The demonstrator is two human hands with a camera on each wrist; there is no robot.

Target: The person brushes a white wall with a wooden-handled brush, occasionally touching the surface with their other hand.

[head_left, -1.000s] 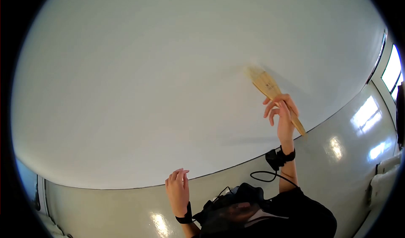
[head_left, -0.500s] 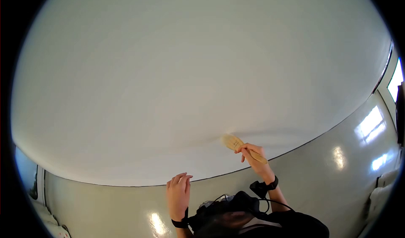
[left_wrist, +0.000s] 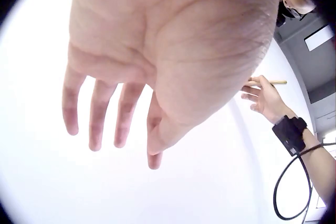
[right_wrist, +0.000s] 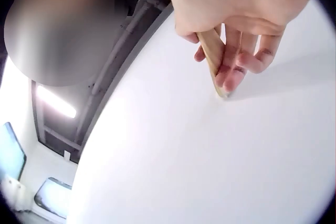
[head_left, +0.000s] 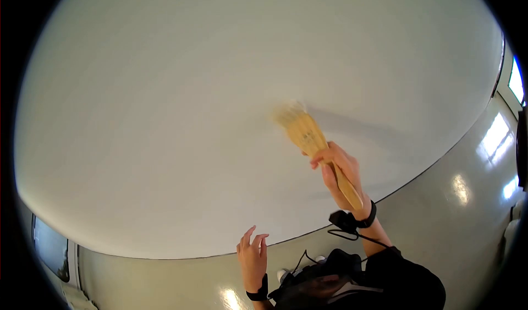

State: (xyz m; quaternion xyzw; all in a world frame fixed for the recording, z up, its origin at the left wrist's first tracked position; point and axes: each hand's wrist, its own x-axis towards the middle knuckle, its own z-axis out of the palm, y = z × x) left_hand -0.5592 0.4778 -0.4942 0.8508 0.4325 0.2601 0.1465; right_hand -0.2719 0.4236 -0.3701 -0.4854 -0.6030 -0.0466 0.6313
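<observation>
A flat, wide brush [head_left: 306,134] with pale bristles and a wooden handle is in my right hand [head_left: 342,172], which grips the handle. Its bristles, blurred, meet a large white surface [head_left: 165,117]. In the right wrist view the thumb and fingers wrap the wooden handle [right_wrist: 211,50], with the brush tip against the white. My left hand [head_left: 253,263] holds nothing and hovers by the lower edge of that surface. The left wrist view shows its palm [left_wrist: 173,45] with the fingers extended loosely downward.
Glossy floor [head_left: 418,238] with bright reflections runs below the surface's edge. A black cable [left_wrist: 275,198] loops from the right wrist's camera [left_wrist: 290,133]. Windows stand at the far right, and a dark glass panel [head_left: 50,247] at the lower left.
My right hand swept the brush down and left toward the lower edge, then back up to mid-surface. The left hand stays near the edge, shifted slightly right in view.
</observation>
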